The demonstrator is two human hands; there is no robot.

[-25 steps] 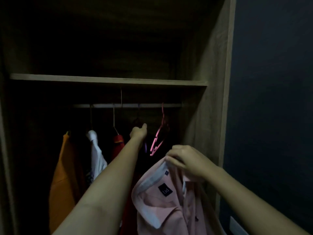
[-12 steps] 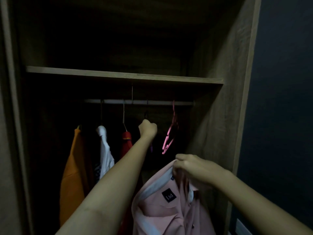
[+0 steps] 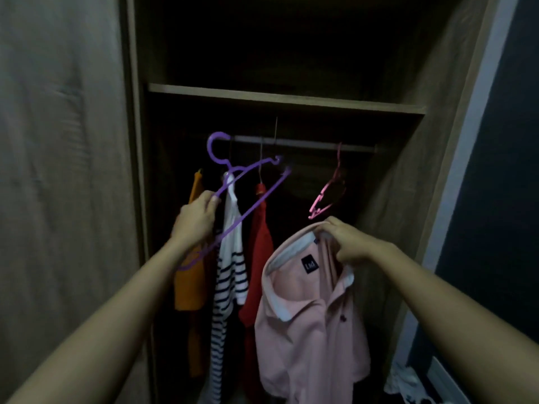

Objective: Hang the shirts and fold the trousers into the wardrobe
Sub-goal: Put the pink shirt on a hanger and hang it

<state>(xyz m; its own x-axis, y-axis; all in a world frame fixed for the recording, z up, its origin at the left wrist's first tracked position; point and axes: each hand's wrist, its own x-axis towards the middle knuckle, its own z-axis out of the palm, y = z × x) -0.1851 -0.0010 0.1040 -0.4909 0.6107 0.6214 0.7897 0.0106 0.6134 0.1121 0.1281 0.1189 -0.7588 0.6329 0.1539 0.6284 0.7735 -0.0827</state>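
Left hand (image 3: 196,220) raised, clamped on purple hanger (image 3: 248,196), off the rail (image 3: 303,142). Right hand (image 3: 347,242) pinching pink shirt (image 3: 306,325) collar, hands apart.

Purple hanger (image 3: 250,196), pink shirt (image 3: 309,325), striped shirt (image 3: 227,275)

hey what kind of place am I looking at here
Most likely a bedroom, at an open wooden wardrobe: shirts hang from a rail under a shelf, and the left hand holds a purple hanger while the right hand holds a pink shirt.
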